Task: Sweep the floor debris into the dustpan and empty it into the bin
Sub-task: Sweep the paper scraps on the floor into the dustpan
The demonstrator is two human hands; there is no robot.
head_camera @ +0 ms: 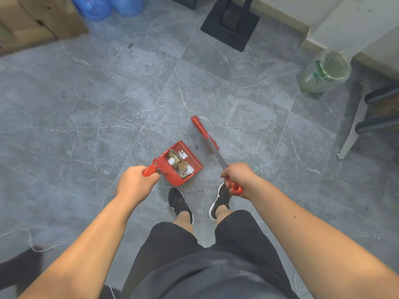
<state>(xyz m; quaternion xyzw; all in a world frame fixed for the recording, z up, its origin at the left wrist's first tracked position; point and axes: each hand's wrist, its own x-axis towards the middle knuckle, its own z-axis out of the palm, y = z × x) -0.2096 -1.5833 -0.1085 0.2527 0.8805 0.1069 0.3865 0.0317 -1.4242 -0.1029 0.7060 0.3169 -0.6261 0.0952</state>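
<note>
Head view, left to right. Brown cardboard box (pixel 32 20) sits top left, with blue translucent water jugs (pixel 108 5) beside it. A thin white string (pixel 30 240) lies on the grey marbled floor tiles (pixel 86 93) at lower left.

Left hand (pixel 136 182) has its fingers wrapped tight round the red handle tip of the dustpan (pixel 194 157). The dustpan is red plastic, boxy and shallow, with comb teeth on the rear wall. It is low over the floor just ahead of the black shoes (pixel 179 203); cannot tell whether it touches the tile. Its open mouth faces right toward the broom, the lip edge runs upper-left to lower-right, and the handle points back left to the hand. The debris (pixel 180 164) is inside it: white paper scraps and brown crumpled bits, piled mid-pan.

The broom (pixel 212 147) has a red head, a silver metal shaft and a red grip. Its long axis is diagonal, with the head up-left just past the pan mouth and the grip down-right. Right hand (pixel 239 175) is clenched round the shaft, and the red grip end sticks out below the fist.

A black square stand base (pixel 230 26) is at top centre. A clear plastic jug (pixel 326 72) with a green label stands at right, beside a white chair leg (pixel 354 130).
</note>
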